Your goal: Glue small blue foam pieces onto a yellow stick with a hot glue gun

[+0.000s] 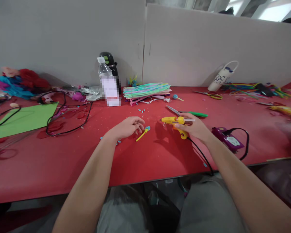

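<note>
My right hand is wrapped round a yellow hot glue gun, its nozzle pointing left and a clear glue stick out of the back. A black cord runs from its handle over the table's front edge. My left hand hovers with loosely bent fingers slightly apart, nothing visible in them. Close to those fingertips lies a small yellow stem with a light blue tip. Small blue pieces are scattered partly behind my left wrist. Behind the glue gun lie scissors with a green handle, partly covered by my right hand.
A bundle of pastel pipe cleaners lies at the back of the red table. Left of it stand a clear bottle and a black flask. A purple device with a black cord sits right; green paper lies left.
</note>
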The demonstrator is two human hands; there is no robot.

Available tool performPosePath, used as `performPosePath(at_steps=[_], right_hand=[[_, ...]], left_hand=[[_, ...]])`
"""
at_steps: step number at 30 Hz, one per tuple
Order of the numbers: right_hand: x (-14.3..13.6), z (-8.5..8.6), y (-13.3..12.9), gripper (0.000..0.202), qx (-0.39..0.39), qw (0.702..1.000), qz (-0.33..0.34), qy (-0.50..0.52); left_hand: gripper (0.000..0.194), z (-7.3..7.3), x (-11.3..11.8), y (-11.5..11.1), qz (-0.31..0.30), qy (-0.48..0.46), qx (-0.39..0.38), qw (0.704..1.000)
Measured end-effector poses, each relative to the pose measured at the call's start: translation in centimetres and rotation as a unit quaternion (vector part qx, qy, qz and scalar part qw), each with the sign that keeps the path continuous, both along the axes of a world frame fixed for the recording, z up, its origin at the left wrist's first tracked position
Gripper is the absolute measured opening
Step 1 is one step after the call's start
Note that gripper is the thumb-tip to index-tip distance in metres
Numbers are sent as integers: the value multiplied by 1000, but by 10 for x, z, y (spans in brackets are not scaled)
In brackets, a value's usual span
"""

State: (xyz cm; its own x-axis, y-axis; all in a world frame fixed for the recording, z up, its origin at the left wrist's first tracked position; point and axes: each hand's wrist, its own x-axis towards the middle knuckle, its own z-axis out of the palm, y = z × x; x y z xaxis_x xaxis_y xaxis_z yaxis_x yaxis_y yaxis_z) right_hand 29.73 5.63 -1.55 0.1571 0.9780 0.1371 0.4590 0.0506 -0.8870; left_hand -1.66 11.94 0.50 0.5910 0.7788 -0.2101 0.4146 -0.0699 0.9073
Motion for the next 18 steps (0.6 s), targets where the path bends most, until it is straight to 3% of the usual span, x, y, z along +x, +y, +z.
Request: performPosePath(at_steps=[2,5,6,8,10,13,15,18], right_hand=[[6,9,-4,60,118,990,-73,31],[-7,32,-24,32,341,920,-195,14],[-18,39,-33,25,366,908,-202,-9],[-44,50,-50,17,320,936,-121,-79],[-72,52,-62,20,237,961,51,-132],[-102,45,-66,25,155,956,221,-115],[-109,38,-62,24,118,954,262,-84],[-110,33,-58,16,73,959,269,-53]], left_hand=[[33,2,2,-1,-1,-60,-30,998],[44,9,6,-7,-11,-122,-71,990],[51,12,6,-10,-23,-133,-84,987],[65,18,7,-16,-56,-145,-120,980],[78,22,7,-22,-94,-145,-157,972],[90,24,7,-26,-149,-136,-192,960],[95,23,6,-27,-169,-134,-210,954],[96,20,5,-25,-186,-129,-233,946]])
